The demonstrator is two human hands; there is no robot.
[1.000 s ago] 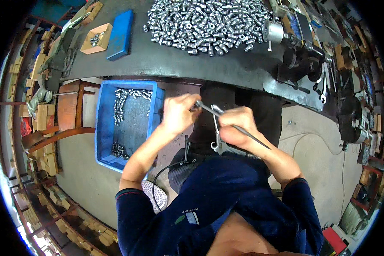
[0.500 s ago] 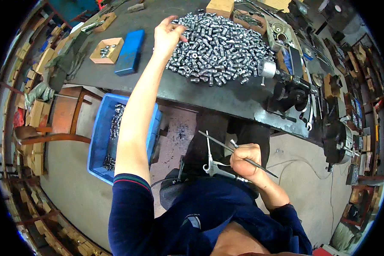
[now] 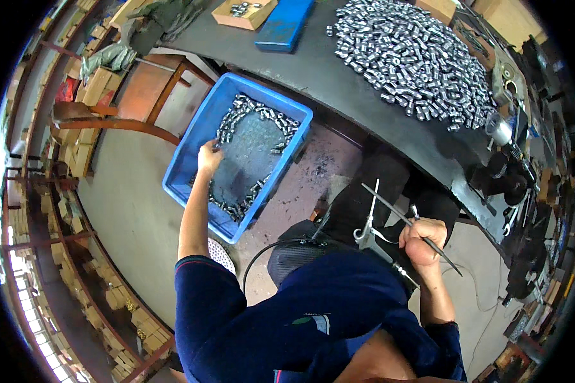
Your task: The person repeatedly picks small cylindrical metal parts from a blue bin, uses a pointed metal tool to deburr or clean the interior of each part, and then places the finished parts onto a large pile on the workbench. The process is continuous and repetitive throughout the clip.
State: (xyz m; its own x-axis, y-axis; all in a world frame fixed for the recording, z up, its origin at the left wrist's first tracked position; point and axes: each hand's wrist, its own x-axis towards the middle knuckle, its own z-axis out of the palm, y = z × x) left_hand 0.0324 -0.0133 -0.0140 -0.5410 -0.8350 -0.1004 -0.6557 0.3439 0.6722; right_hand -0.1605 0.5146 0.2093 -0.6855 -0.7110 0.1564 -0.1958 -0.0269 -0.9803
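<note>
My left hand [image 3: 209,157] reaches over the left wall of a blue plastic bin [image 3: 174,167], its fingers pinched on a small dark metal fitting [image 3: 216,146]. Cylindrical metal fittings [image 3: 239,110] lie around the inside of the bin. Over my lap my right hand [image 3: 423,240] is closed round a thin dark pointed rod, like a slim file [image 3: 387,204]. A short bright metal piece [image 3: 414,210] sticks up beside its fingers. Just left of this hand is a metal air blow gun [image 3: 368,239] with a long thin nozzle; whether the fingers also grip it is hidden.
On the dark workbench [image 3: 338,83] lies a large heap of metal fittings [image 3: 409,57]. A blue case [image 3: 285,25] and a small box of parts [image 3: 244,14] stand left of it. A small machine [image 3: 506,175] sits at the right edge. A wooden chair [image 3: 136,102] stands beyond the bin.
My left hand has moved from the edge of the heap down to the blue bin. The view has turned left. My right hand keeps its hold on the rod over my lap.
</note>
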